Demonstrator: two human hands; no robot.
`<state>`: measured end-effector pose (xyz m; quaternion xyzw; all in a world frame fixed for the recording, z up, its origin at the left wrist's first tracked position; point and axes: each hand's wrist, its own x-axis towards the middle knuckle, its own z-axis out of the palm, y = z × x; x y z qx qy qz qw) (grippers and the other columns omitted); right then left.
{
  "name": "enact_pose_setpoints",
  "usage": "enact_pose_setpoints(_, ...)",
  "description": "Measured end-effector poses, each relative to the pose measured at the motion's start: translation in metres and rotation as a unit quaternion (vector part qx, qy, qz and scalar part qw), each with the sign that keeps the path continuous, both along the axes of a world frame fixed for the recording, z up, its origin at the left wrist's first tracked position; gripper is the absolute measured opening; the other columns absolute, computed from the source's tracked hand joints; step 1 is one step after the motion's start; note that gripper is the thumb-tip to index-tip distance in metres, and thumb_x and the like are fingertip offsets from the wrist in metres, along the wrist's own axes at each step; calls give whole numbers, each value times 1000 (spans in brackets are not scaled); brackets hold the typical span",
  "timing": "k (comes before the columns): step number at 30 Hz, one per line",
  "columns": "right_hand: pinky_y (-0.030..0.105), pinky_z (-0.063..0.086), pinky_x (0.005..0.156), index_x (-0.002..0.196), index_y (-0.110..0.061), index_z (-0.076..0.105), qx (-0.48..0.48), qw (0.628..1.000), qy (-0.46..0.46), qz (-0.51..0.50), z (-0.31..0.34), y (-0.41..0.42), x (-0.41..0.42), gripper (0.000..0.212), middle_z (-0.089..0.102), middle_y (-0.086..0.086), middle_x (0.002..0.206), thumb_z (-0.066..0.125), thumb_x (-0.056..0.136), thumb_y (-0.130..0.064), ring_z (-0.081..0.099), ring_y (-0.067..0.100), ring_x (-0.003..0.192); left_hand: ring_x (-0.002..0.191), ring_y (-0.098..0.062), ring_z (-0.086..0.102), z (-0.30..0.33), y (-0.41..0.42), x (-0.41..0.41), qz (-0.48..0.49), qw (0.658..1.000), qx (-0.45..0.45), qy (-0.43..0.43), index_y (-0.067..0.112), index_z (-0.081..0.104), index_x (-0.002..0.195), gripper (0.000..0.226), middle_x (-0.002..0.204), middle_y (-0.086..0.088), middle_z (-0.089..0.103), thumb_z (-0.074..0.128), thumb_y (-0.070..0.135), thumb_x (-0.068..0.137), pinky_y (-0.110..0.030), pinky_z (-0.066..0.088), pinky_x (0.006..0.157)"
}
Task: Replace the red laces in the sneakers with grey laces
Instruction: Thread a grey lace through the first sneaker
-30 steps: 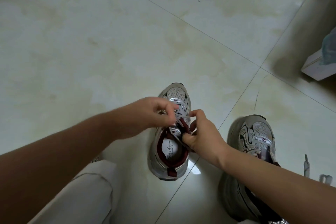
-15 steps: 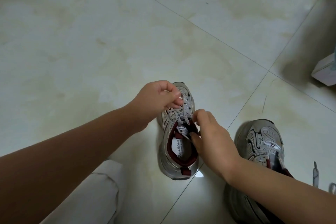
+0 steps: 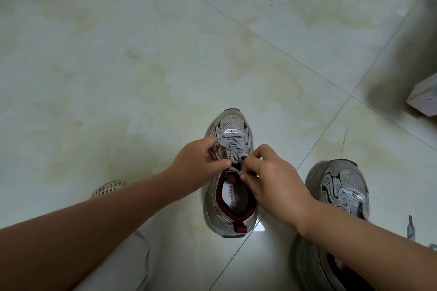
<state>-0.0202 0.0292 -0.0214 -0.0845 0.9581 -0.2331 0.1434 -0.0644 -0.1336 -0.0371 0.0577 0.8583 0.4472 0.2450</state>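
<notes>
Grey lace [image 3: 233, 149] pinched in your left hand [image 3: 198, 163] and right hand [image 3: 272, 177] over the near sneaker [image 3: 230, 196]; knotting likely follows.

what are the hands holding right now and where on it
Both hands hold the grey lace of the middle sneaker. The left hand grips a bunched loop at the shoe's left; the right hand pinches a strand beside the tongue.
</notes>
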Motion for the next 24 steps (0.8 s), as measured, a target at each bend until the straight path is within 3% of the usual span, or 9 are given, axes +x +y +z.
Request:
enact_pose_setpoints(2,26,35,71,87,-21,53,-41,999,-8,-20,7,3,0,8,46,-4,99,50,92,-26,52,21,86,67,-18,56,-3,0,-1,31,999,22,-20,3,62,83,13,70,-5,62,67,15,80,-38,49,75)
enact_pose_setpoints(5,28,36,71,81,-25,44,-40,999,-23,-8,10,6,0,12,43,-8,92,48,93,-25,49,18,81,71,-19,53,-1,0,-2,90,989,76,-88,1,62,81,9,75,-14,58,64,9,83,-43,53,79)
enact_pose_setpoints(8,28,40,80,100,-24,50,-54,998,-25,-31,13,4,0,11,48,-8,104,51,91,-32,51,16,96,64,-9,53,2,2,0,87,991,98,-18,17,59,69,20,66,4,61,63,0,79,-25,47,68)
enact_pose_setpoints(11,23,34,85,126,-32,42,-73,995,-33,-53,16,-1,-9,43,45,-8,115,59,87,-34,41,12,110,48,4,45,10,10,1,30,996,61,62,27,55,64,32,51,20,54,62,-3,74,-8,34,54)
enact_pose_setpoints(14,25,35,77,101,-20,63,-105,992,-41,-54,14,-6,-19,15,51,-4,91,59,88,-25,47,17,99,46,5,45,13,14,-4,21,995,81,60,23,57,67,26,49,16,54,65,-2,71,-6,33,52)
enact_pose_setpoints(16,31,42,77,83,-11,66,-197,962,-86,-171,10,-3,-24,16,61,-1,78,55,91,-20,57,20,82,46,3,44,12,11,-8,55,991,122,14,19,55,76,27,55,10,53,67,-6,74,-8,36,52)
enact_pose_setpoints(19,33,46,62,67,-7,60,-316,871,-148,-345,8,6,-23,33,59,7,62,47,95,-18,51,18,53,49,-1,43,13,4,-9,25,994,98,-36,13,57,93,21,63,6,52,67,1,79,-9,36,52)
enact_pose_setpoints(21,29,45,53,67,-5,57,-325,844,-174,-389,9,13,-22,35,56,9,57,45,97,-18,47,18,45,47,3,45,14,2,-7,-10,995,84,-45,10,62,96,13,59,12,52,63,7,84,-4,34,51)
enact_pose_setpoints(24,29,46,52,76,-2,54,-305,830,-233,-406,11,21,-25,33,54,12,60,41,98,-24,48,22,47,55,4,51,15,6,-6,-45,997,55,-15,9,69,87,7,59,14,58,63,9,85,-5,36,56)
